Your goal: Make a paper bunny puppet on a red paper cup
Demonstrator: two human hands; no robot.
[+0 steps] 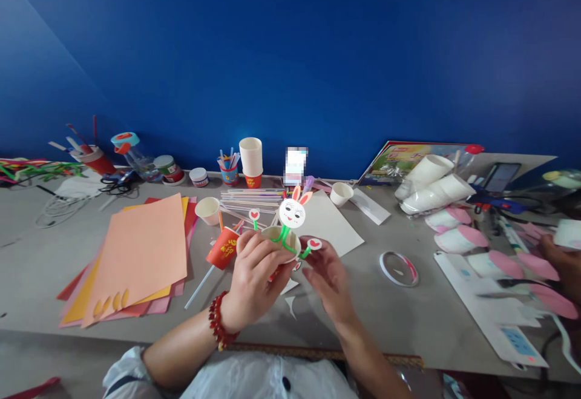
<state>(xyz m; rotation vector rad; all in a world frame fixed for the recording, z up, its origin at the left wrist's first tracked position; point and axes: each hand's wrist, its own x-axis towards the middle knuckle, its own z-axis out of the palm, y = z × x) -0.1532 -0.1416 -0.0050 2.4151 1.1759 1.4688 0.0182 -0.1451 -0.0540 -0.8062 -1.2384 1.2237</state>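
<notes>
"Progress?"

"Round white rabbit head (293, 212) and green fuzzy arms (255, 225) rise from the white-rimmed paper cup (294, 244), clasped by the left hand (259, 266)."

"Right hand (330, 275)?"

"Fingers curved beside a white heart-marked disc (315, 244); contact, and what's left, unclear."

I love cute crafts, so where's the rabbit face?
Near the head view's centre, the rabbit face stands above the paper cup in the left hand.
</notes>
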